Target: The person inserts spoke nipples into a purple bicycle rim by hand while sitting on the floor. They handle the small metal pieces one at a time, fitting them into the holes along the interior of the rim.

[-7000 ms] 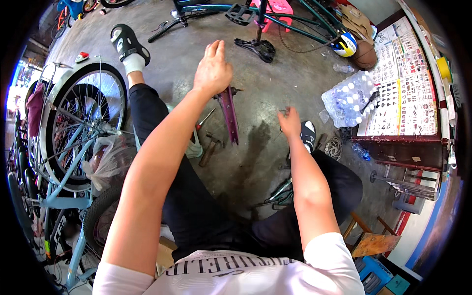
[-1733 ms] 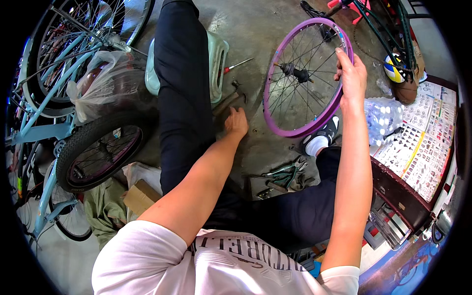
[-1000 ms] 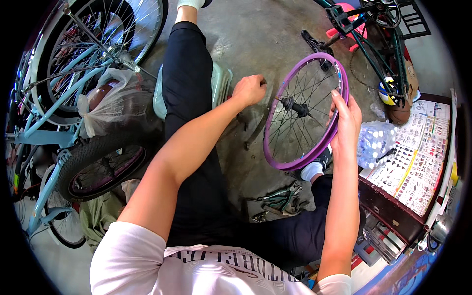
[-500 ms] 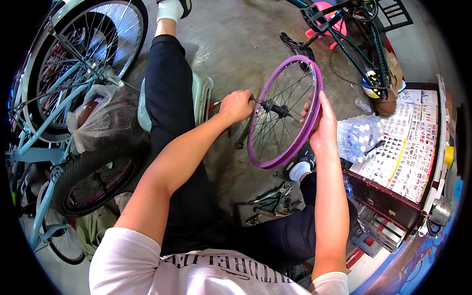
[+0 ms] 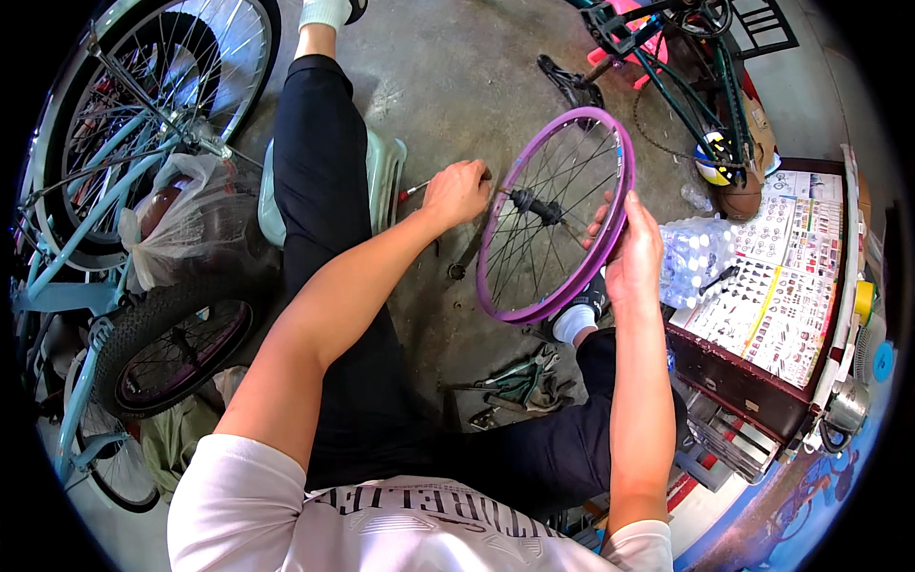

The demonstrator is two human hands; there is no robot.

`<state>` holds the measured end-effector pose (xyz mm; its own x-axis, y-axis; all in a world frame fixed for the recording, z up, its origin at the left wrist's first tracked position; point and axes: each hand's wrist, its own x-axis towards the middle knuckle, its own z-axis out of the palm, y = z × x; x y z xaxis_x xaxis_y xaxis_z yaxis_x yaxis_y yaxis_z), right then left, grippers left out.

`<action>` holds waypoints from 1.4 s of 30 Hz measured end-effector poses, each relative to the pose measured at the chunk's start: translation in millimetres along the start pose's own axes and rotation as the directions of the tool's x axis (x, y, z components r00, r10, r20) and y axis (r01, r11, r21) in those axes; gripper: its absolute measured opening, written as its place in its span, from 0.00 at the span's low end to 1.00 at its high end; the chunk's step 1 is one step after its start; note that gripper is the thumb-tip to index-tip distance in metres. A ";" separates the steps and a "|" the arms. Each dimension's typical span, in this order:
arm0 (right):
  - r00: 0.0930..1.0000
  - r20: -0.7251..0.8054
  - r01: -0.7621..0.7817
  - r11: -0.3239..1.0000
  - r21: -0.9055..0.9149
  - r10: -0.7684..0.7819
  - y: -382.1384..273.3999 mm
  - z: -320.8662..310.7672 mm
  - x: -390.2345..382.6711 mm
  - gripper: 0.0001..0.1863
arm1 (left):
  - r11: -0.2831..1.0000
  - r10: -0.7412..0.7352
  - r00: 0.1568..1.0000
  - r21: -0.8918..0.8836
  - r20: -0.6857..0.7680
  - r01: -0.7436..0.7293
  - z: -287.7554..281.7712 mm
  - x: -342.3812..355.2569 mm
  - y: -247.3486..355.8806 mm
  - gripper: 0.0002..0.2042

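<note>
Where the bare right grip (image 5: pixel 634 259) holds its edge and hides a bit, the round purple wheel (image 5: pixel 540 209) with thin black spokes tilts over the smooth gray floor (image 5: pixel 448 86). The bare left grip (image 5: pixel 459 194) is curled beside it; I can't tell if it pinches anything. Farther left, a bumpy black tire (image 5: pixel 152 317) is partly in shadow.

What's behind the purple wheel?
Through the wheel: floor, and fingers of the right hand curled round the rim. A shoe shows in part at the lower right; the rim covers some of it. Whatever lies directly behind the rim is hidden.
</note>
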<state>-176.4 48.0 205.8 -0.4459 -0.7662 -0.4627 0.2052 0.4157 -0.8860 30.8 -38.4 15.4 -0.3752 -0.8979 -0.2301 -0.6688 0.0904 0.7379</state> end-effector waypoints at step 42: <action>0.999 -0.014 -0.036 0.998 -0.047 0.036 2.5 -15.0 11.0 0.20 | 0.990 -0.072 0.995 -0.125 -0.064 0.064 -16.1 19.8 8.8 0.14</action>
<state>-193.8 48.0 199.0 -0.4507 -0.7437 -0.4936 0.1801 0.4659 -0.8663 27.8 -62.3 27.5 -0.2842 -0.9278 -0.2416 -0.6059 -0.0216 0.7952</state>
